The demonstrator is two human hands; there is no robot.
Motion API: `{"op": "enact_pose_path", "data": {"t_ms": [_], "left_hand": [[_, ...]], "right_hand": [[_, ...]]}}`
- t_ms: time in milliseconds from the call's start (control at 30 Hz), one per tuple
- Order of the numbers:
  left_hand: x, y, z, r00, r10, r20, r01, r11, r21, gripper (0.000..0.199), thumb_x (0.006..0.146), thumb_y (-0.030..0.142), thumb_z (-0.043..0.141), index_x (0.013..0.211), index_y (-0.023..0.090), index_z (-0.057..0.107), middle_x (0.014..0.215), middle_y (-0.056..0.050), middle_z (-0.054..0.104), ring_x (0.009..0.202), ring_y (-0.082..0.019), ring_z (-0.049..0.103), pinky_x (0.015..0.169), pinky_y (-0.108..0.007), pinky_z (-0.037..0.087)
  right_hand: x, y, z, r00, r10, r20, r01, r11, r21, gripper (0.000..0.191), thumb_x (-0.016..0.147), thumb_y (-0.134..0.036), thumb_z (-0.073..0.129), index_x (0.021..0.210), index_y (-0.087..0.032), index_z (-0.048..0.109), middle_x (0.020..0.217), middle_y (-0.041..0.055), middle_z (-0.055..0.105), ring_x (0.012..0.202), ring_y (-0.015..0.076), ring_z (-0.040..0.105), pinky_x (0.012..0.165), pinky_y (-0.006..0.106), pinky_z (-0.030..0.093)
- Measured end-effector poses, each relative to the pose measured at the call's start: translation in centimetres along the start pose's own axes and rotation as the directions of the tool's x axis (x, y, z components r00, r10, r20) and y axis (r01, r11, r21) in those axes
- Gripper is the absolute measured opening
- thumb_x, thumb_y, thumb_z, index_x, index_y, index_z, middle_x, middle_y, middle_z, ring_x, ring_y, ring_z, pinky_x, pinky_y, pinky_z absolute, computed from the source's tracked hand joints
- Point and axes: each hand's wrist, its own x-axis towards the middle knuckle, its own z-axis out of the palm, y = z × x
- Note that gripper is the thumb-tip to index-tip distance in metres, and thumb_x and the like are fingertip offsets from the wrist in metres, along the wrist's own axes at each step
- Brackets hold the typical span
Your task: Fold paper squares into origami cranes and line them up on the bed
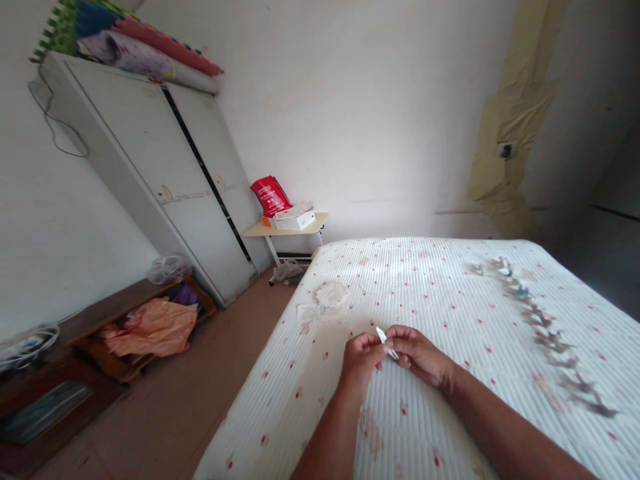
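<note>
Lying beyond the grip and to its left, a scrap of printed paper (309, 313) and a rounder printed sheet (332, 294) are spread on the quilted bedspread (410, 427); with no weight seen on them, they could be shifted or creased if the cloth were tugged. Nearer, a small folded white paper (381, 334) is gripped from its left side by the left hand (361, 352), whose thumb and fingertips are drawn together on it. The paper is held at a slant between the two hands, with its upper tip left bare above the fingers. From its right side it is pinched by the thumb and fingers of the right hand (419, 352). Most of its folds are covered, so their evenness cannot be judged. It could be torn if the hands were pulled apart unevenly, and a crease could be set askew if the thin layers were allowed to slip. Well to the right of the grip, a row of small figures (541, 317), too blurred to be made out fully, is ranged on the bedspread; these could be toppled if the mattress were pressed down nearby.
</note>
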Motion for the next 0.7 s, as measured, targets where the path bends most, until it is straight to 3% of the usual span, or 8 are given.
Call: {"op": "enact_pose_path", "data": {"t_ms": [367,500,700], "left_hand": [[0.3,-0.2,-0.7,0.999,0.02,0.04,-0.022,0.999,0.038,0.013,0.059,0.025,0.061,0.058,0.014,0.054,0.046,0.005,0.047,0.042,-0.006,0.037,0.044,-0.02,0.028],[0.3,-0.3,-1.0,0.996,0.034,0.079,-0.039,0.998,0.059,0.016,0.059,0.028,0.063,0.059,0.014,0.054,0.048,0.004,0.047,0.044,-0.007,0.039,0.045,-0.02,0.03],[0.4,-0.3,-1.0,0.997,0.045,0.056,-0.051,0.994,0.094,0.018,0.058,0.029,0.064,0.06,0.013,0.056,0.05,0.004,0.047,0.045,-0.007,0.039,0.045,-0.02,0.032]], "right_hand": [[-0.3,-0.4,-0.3,0.997,0.034,0.071,-0.034,0.999,0.003,0.028,0.057,-0.03,0.078,0.072,-0.015,0.06,0.048,-0.007,0.05,0.042,0.0033,0.038,0.043,0.019,0.022],[-0.4,-0.4,-0.2,0.998,0.032,0.057,-0.032,0.999,-0.004,0.027,0.056,-0.029,0.079,0.069,-0.015,0.06,0.047,-0.0074,0.05,0.041,0.0034,0.039,0.043,0.019,0.023],[-0.3,-0.3,-0.1,0.999,0.024,0.033,-0.024,1.0,-0.004,0.027,0.056,-0.029,0.079,0.068,-0.015,0.059,0.048,-0.007,0.051,0.04,0.0031,0.04,0.042,0.018,0.024]]}}
